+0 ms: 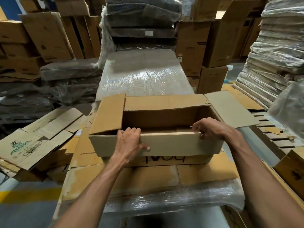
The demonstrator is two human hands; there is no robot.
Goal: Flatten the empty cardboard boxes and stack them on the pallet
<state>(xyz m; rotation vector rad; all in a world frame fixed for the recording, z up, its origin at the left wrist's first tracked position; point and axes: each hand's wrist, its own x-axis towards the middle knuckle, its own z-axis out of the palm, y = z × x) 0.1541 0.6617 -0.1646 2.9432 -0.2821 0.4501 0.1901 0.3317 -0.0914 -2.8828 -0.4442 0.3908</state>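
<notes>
An open brown cardboard box (pixel 164 116) stands upright in front of me on a stack of flattened cardboard (pixel 205 171) wrapped in plastic film. Its flaps stick out to the left, the far side and the right. My left hand (pixel 130 142) grips the near flap (pixel 172 143), fingers curled over its top edge and thumb on the outer face. My right hand (pixel 209 128) holds the same flap near its right end, fingers hooked over the edge. The box interior looks empty.
Flattened Ariel-printed boxes (pixel 32 142) lie at the left. A film-wrapped bundle (pixel 144 74) sits behind the box, with taller wrapped stacks (pixel 276 51) at the right and upright boxes behind. A slatted pallet (pixel 269 127) shows at the right. Grey floor with a yellow line (pixel 24 196) lies near left.
</notes>
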